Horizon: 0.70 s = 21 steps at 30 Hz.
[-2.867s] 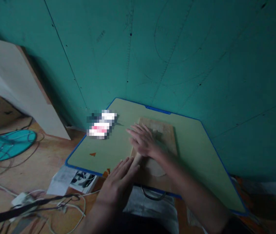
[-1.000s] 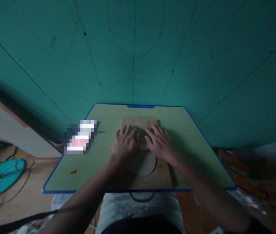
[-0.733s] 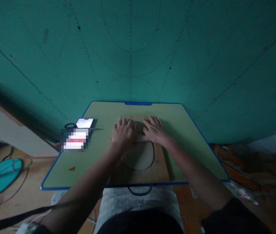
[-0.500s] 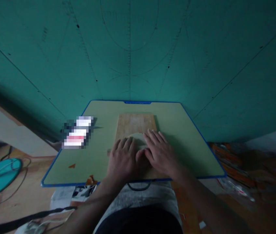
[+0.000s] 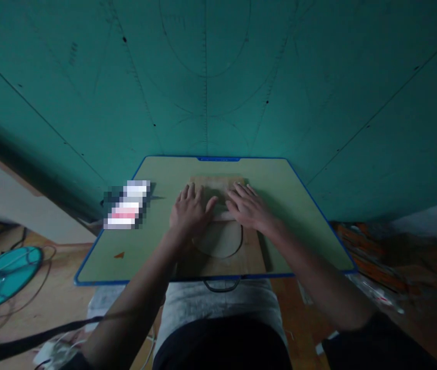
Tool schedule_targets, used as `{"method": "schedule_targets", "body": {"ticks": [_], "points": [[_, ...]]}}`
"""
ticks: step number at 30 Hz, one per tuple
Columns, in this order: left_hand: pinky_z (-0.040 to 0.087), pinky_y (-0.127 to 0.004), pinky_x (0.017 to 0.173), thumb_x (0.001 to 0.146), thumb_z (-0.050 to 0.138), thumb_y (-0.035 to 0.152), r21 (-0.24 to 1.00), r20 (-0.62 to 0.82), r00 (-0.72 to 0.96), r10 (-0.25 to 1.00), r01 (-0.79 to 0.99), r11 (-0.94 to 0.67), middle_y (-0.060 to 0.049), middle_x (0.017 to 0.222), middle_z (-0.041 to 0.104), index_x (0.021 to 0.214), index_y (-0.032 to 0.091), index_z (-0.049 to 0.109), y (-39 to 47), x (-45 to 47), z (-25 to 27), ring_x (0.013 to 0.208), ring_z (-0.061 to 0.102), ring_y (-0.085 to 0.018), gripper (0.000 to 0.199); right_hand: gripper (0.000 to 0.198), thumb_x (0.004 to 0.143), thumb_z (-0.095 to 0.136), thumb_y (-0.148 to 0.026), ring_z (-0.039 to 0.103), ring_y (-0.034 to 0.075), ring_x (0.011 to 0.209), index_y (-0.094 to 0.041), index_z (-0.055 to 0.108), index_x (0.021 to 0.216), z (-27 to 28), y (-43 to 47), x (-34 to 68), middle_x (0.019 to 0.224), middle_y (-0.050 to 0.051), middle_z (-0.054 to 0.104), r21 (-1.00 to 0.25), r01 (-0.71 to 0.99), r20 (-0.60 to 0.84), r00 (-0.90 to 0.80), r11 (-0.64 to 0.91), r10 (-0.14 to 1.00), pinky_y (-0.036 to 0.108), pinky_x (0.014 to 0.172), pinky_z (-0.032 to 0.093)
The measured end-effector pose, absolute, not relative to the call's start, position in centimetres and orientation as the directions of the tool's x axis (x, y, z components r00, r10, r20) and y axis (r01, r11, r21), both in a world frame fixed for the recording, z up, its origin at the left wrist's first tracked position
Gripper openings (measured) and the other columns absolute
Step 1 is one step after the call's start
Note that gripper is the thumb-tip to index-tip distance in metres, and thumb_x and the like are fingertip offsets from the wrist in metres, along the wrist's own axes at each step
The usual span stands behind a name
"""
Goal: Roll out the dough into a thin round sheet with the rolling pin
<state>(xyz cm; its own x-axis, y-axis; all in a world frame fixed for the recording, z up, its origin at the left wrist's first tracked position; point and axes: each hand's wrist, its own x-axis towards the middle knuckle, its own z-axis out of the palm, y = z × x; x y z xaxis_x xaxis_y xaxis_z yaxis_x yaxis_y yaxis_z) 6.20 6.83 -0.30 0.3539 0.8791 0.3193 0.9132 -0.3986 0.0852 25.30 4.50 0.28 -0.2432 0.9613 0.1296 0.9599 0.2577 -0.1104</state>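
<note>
Both your hands lie over a pale rod, which looks like a rolling pin point(image 5: 224, 217), though the light is dim and your hands cover most of it. It runs left to right across the wooden board point(image 5: 251, 259). Your left hand point(image 5: 192, 209) is on the left part of the pin, the fingers stretched out toward the far side and the thumb spread wide to the right. Your right hand point(image 5: 250, 206) is on the right part, the fingers straight, slightly apart and pointing to the far left. Neither hand is wrapped around the pin; the palms face down, and a gap between the hands shows the pin's middle.

The dough point(image 5: 220, 240) lies on the board as a flat, rounded sheet, its near edge curving just on your side of the pin. How far it reaches beneath your hands is hard to see.

The board sits in the middle of the pale green surface point(image 5: 299, 241), which has a blue rim. A dark handle point(image 5: 221, 289) hangs at the near edge. On the left part of the surface is a small orange scrap point(image 5: 119, 255), with a pixelated patch farther back. Beyond the far edge stands a green wall point(image 5: 206, 92).
</note>
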Motion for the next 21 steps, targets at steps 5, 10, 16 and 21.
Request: {"method": "schedule_targets", "body": {"ticks": [5,10,16,21], "points": [[0.043,-0.054,0.109,0.102,0.038,0.051,0.097,0.413,0.414,0.812,0.866,-0.491,-0.025,0.141,0.058,0.127,0.007,0.059,1.7,5.1,-0.8,0.135,0.053,-0.037,0.055,0.053,0.102,0.038,-0.037,0.038,0.03,0.145,-0.009,0.052,0.144,-0.2,-0.3,24.9,0.154,0.017,0.048,-0.132,0.94,0.209,-0.285,0.315,0.936,0.05,0.122,0.027],[0.046,-0.053,0.105,0.099,0.046,0.045,0.129,0.437,0.463,0.771,0.816,-0.563,-0.022,0.139,0.06,0.137,0.01,0.051,-4.8,3.2,-1.2,0.127,0.058,-0.035,0.051,0.059,0.1,0.037,-0.034,0.04,0.032,0.142,-0.01,0.035,0.154,-1.3,-7.1,24.0,0.157,0.017,0.043,-0.179,0.941,0.274,-0.232,0.286,0.933,0.053,0.118,0.031],[0.044,-0.053,0.106,0.095,0.052,0.028,0.155,0.452,0.47,0.759,0.796,-0.585,-0.02,0.132,0.064,0.14,0.007,0.049,-7.9,2.3,-1.4,0.122,0.059,-0.034,0.049,0.071,0.1,0.039,-0.032,0.035,0.032,0.146,-0.014,0.009,0.162,-2.4,-11.2,23.6,0.158,0.016,0.04,-0.174,0.933,0.322,-0.249,0.316,0.913,0.057,0.119,0.03],[0.044,-0.05,0.107,0.097,0.05,0.026,0.117,0.44,0.536,0.721,0.762,-0.637,-0.018,0.14,0.06,0.142,0.009,0.049,-9.6,1.2,-1.2,0.13,0.054,-0.033,0.049,0.071,0.102,0.038,-0.034,0.031,0.031,0.149,-0.018,0.006,0.163,-2.5,-13.4,23.9,0.16,0.013,0.038,-0.178,0.931,0.323,-0.251,0.319,0.913,0.057,0.118,0.033]]}}
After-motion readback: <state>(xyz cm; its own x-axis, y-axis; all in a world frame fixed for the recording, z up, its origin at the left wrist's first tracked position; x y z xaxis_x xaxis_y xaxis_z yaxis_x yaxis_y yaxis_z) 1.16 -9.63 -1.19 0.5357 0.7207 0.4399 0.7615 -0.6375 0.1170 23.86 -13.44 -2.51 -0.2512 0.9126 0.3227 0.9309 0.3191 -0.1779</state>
